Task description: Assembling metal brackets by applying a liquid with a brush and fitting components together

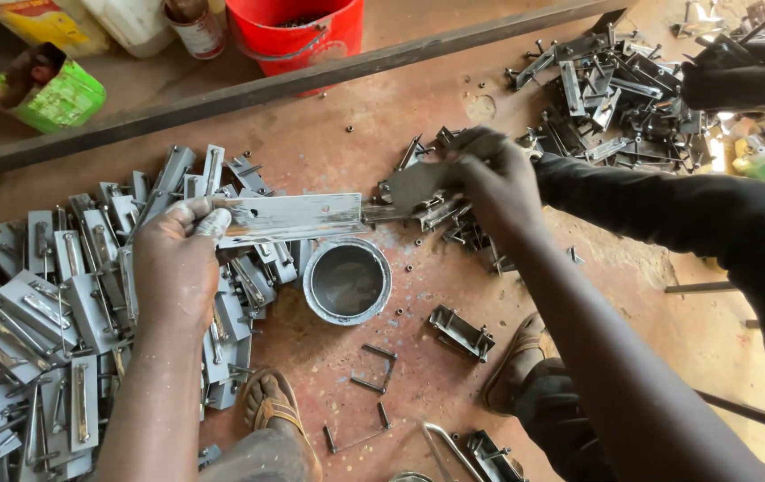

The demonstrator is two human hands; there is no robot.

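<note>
Grey metal plate (293,217): it hung above the paint tin (347,280), over the floor.
Left hand (177,259): fingers pinched the plate's end.
Right hand (494,183): fingers gripped a paint-smeared rag (418,186) on the plate's other end.

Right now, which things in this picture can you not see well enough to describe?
- Tin contents: head view shows only a dark inside.
- Right hand: its fingertips are hidden behind the dark piece it holds at the plate end.
- Left hand: its palm faces away, so the grip is hidden.
- Red bucket: cut off by the top edge.
</note>
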